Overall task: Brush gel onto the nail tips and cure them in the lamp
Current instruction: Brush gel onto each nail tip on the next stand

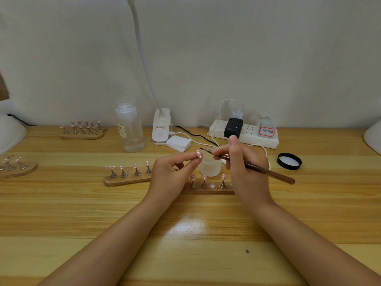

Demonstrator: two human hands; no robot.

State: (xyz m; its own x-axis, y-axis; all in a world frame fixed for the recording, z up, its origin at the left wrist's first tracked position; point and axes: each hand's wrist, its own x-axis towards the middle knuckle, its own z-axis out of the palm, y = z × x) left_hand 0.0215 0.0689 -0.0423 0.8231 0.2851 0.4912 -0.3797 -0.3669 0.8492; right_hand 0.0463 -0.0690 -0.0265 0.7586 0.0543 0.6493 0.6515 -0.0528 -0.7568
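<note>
My left hand (172, 175) pinches a pink nail tip (199, 154) with white dots, raised above the table. My right hand (242, 162) grips a brown brush (263, 169), its bristle end just right of the held tip. Behind the hands stands an open frosted gel jar (210, 165). A wooden holder (206, 189) beneath my hands carries three pink tips on pegs and one bare magnet spot. Another wooden holder (127, 179) to the left carries several pink tips. White curing lamps sit at the left edge (10, 133) and right edge (373, 137).
The jar's black lid (289, 161) lies at the right. A clear bottle (129, 129), a clip-on desk lamp (161, 129), white pads (178, 143) and a power strip (243, 134) with cables line the back. More tip holders sit at back left (82, 134) and far left (16, 169).
</note>
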